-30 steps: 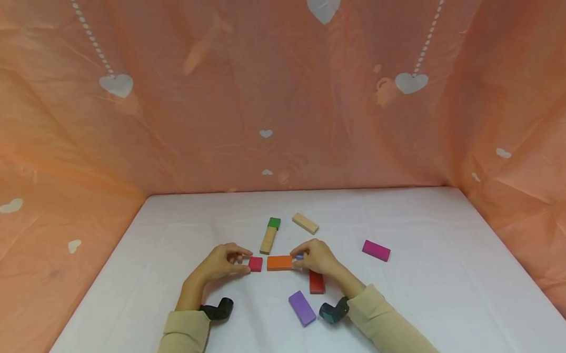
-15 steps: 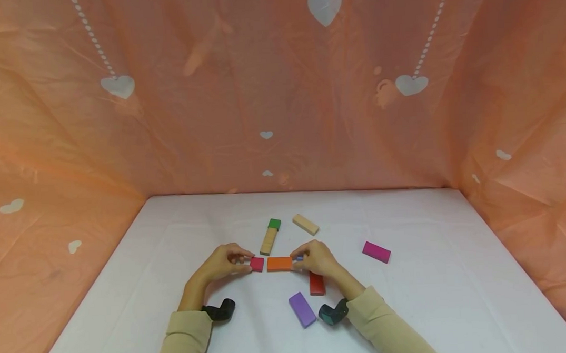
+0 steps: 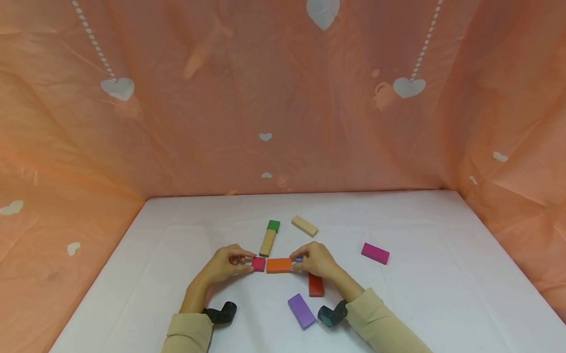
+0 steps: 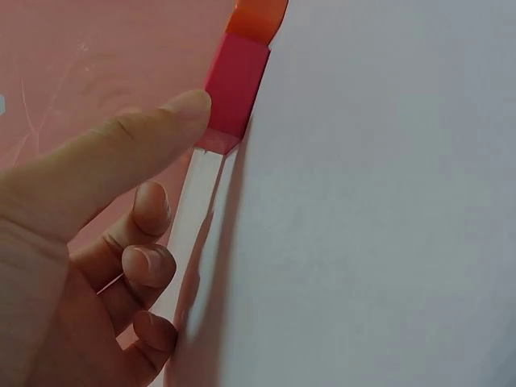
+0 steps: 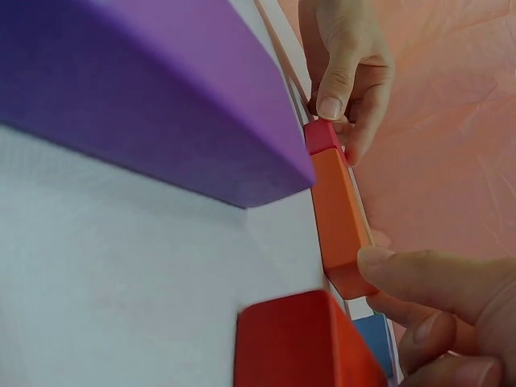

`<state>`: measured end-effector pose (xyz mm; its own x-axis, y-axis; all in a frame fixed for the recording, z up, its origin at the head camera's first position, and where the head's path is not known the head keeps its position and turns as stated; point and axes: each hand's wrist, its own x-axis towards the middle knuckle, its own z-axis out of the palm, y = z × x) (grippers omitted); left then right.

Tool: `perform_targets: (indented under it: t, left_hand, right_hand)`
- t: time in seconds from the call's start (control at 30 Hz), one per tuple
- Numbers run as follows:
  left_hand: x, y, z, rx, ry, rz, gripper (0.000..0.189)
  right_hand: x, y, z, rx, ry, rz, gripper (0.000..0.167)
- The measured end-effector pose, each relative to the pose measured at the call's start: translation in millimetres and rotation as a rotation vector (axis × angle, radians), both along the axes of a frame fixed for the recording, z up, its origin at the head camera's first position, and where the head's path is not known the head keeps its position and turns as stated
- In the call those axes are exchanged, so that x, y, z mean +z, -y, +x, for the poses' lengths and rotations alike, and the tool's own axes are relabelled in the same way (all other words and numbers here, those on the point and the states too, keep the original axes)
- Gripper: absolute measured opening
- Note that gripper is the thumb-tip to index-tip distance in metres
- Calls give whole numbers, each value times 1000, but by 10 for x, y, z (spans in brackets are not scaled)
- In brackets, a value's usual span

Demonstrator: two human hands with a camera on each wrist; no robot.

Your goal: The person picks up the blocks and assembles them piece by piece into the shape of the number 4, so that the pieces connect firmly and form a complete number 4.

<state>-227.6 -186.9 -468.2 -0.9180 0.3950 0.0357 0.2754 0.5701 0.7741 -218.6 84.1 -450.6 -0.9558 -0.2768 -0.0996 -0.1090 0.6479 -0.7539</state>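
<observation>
My left hand point(image 3: 226, 264) pinches a small pinkish-red block point(image 3: 258, 264) between thumb and fingers. To the right of it, in line, lies an orange block point(image 3: 279, 265); the two ends look to meet in the left wrist view. My right hand point(image 3: 319, 261) grips the orange block's right end, its thumb on the near corner in the right wrist view. A blue block point(image 5: 372, 343) sits just beyond that end, mostly hidden under the right hand in the head view. Close below the right hand lies a red block point(image 3: 316, 285).
A purple block point(image 3: 301, 311) lies nearer the person. Behind the hands are a plain wooden block point(image 3: 268, 243) with a green block point(image 3: 273, 226) at its far end, and another wooden block point(image 3: 304, 226). A magenta block point(image 3: 375, 253) lies to the right on the white table point(image 3: 440, 296).
My left hand has slid the pinkish-red block a little to the right, narrowing the gap to the orange block. The right hand stays almost where it was.
</observation>
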Motion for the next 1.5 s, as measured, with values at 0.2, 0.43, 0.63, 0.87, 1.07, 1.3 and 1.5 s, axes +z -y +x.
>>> perform_targets:
  t: [0.2,0.43,0.63,0.87,1.07,1.3,1.5]
  left_hand:
    - [9,-30,15,16,8,-1,29]
    - [6,-56,7,9,-8,17,28]
    - [4,-61,11,13,0,19,28]
    - [2,-86,9,36,10,3,29]
    - [-9,-93,1,32,-6,2,29]
    - [-8,-91,11,23,-14,12,30]
    - [0,-97,14,32,-1,10,29]
  right_hand:
    - [-8,-16,7,1,-3,3,25]
    - [-12,-32,-15,-40,39,-4,24]
    - [-6,-34,-19,-34,30,-1,24]
    - [-8,-21,-27,-52,35,9,23]
    - [10,-11,-40,-58,18,10,23]
    - [25,5,-43,-55,-23,10,22]
    - [14,12,-46,-68,-13,15,22]
